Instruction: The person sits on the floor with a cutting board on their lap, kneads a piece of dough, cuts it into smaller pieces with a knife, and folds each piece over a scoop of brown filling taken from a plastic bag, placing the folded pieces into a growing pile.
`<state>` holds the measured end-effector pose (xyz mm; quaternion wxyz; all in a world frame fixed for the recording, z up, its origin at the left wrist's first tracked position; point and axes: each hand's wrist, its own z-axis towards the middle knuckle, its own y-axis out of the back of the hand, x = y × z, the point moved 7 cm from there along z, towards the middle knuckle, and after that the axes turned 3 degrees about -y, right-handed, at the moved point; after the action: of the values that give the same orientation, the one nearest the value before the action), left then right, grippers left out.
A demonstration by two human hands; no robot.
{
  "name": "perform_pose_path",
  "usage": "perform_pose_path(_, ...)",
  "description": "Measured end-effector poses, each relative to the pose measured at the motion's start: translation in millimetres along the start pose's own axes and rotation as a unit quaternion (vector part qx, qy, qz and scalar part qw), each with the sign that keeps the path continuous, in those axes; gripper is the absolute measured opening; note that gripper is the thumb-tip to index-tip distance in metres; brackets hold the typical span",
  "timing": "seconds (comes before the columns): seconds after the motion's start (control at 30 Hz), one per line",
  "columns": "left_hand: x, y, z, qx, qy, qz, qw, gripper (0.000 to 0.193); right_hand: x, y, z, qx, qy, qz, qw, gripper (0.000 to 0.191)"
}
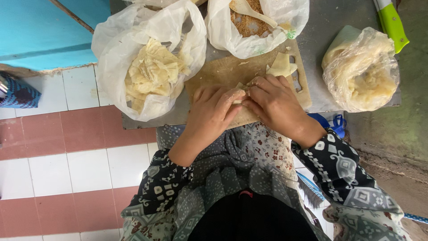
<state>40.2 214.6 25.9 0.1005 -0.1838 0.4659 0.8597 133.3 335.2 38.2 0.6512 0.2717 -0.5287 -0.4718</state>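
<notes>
My left hand (213,109) and my right hand (274,103) meet over a wooden board (223,71) on a low metal table (321,27). Both pinch one small pale dough wrapper (240,86) between the fingertips; most of it is hidden under the fingers. A loose folded wrapper (281,66) lies on the board just beyond my right hand.
A plastic bag of thin pale wrappers (149,76) sits left of the board. A bag of brown crumbs with a pale spoon (254,20) stands behind it. A bag of pale dough (363,71) is at the right, near a green-handled knife (392,22). Tiled floor lies left.
</notes>
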Motion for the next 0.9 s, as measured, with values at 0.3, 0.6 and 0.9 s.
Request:
perform_pose_path(0.3,3.2,-4.0,7.6,0.034,-0.023,0.022,0.999,0.043,-5.0,1.0,2.0,-0.026,-0.036,0.049,0.998,0.027)
perform_pose_path(0.6,14.5,-2.7,28.6,0.115,0.048,-0.027,0.992,0.057,2.4,-3.1,-3.3,-0.071,0.018,0.066,0.995,0.034)
perform_pose_path(0.9,1.9,-0.1,17.9,0.038,0.043,-0.035,0.998,0.055,-4.4,-8.8,-8.2,-0.103,0.022,0.073,0.992,0.035)
